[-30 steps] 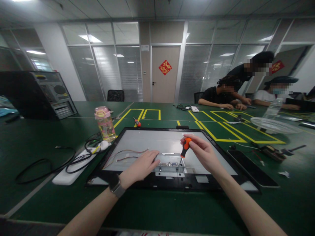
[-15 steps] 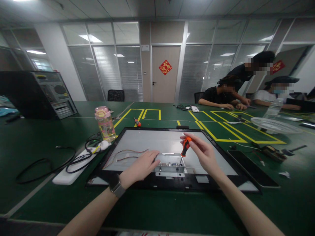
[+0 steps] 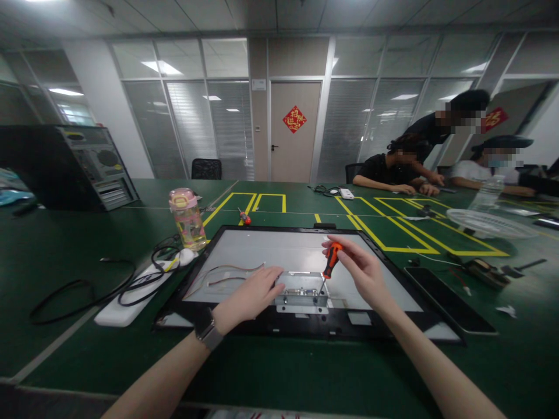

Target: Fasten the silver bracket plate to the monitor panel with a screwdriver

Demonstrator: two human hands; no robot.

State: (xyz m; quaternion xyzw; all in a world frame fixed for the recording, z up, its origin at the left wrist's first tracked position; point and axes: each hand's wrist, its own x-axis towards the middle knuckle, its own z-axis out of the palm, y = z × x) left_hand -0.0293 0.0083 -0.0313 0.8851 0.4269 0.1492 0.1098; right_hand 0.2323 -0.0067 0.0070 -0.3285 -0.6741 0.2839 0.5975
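Observation:
My right hand grips an orange-and-black screwdriver by its handle. The driver leans a little, its tip down at the right end of a small metal bracket. That bracket has connectors along it and sits on the back of a flat display panel with a black frame. My left hand is at the bracket's left end, fingers closed over it and the thumb side hidden. Thin wires run across the panel beside this hand.
Left of the panel are a white power strip with black cables and a pink-lidded bottle. A smartphone lies on the right. Behind the panel lies a small red-handled tool. A computer case stands far left; people sit across the table.
The screwdriver handle has shifted slightly right and its lean has changed a little, with its tip still at the bracket. My left hand stays where it was.

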